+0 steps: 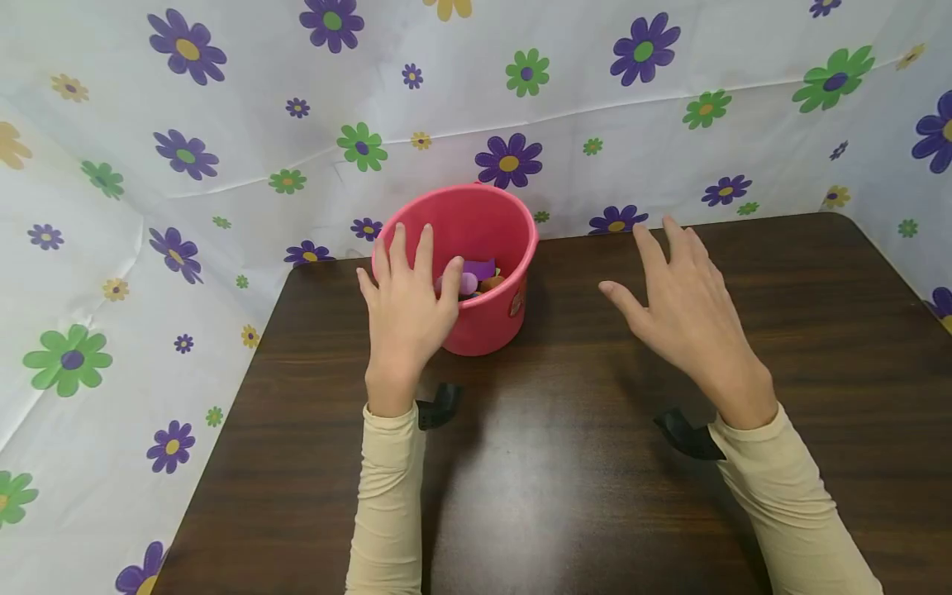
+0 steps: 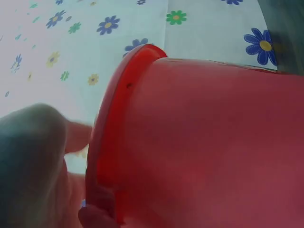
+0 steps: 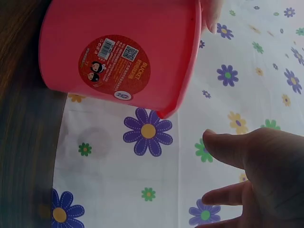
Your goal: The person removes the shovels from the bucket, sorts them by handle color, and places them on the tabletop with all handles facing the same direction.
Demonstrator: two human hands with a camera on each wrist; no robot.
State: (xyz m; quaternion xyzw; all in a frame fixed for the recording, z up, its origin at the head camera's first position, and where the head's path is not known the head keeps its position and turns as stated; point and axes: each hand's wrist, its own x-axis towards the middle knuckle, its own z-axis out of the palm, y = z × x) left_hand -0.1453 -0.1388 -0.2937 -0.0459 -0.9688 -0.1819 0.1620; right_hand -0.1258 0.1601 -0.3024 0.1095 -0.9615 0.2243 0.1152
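A pink plastic bucket (image 1: 487, 329) stands upright on the dark wooden table near its back edge. Inside it lie several small things, among them a purple piece (image 1: 479, 268) and a brown one (image 1: 492, 283). My left hand (image 1: 407, 318), fingers spread, is over the bucket's near left rim and overlaps it in the head view. In the left wrist view the bucket wall (image 2: 213, 142) fills the right side, with the fingers beside its rim. To the right of the bucket, my right hand (image 1: 687, 310) is held in the air, fingers extended, thumb apart, holding nothing. A round red label (image 3: 114, 66) shows on the bucket.
The brown table (image 1: 565, 463) extends in front of and around the bucket. A white cloth with purple, green and yellow flowers (image 1: 245, 190) hangs behind and at the left. Black mounts (image 1: 440, 406) sit at both wrists, by the beige sleeves (image 1: 387, 504).
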